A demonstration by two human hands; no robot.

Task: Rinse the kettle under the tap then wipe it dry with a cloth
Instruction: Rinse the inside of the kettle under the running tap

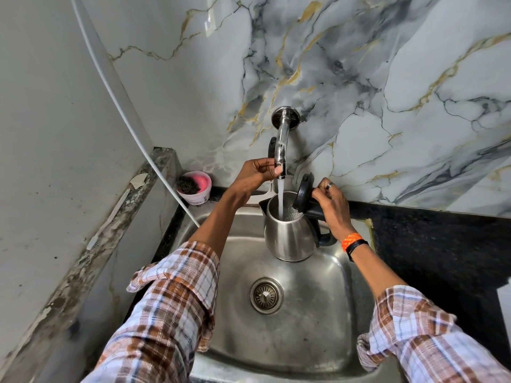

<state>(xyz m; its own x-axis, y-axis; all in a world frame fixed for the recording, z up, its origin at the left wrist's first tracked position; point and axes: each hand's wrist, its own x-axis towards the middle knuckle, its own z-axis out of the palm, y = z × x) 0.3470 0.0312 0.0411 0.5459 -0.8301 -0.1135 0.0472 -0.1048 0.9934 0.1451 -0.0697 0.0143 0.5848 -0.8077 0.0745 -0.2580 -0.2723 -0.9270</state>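
A steel kettle [287, 239] with a black handle hangs upright over the sink [312, 335], its black lid [303, 192] flipped open. My right hand [330, 207] grips the handle at the top. Water runs from the chrome tap [282, 142] straight into the kettle's mouth. My left hand [260, 172] is closed around the tap's spout near its tip. No cloth is in view.
A pink tub [194, 190] holding a scrubber stands on the counter at the sink's back left. A white hose [154, 164] runs down the left wall to the sink. Black counter [431, 244] lies to the right. The drain [266, 295] sits mid-sink.
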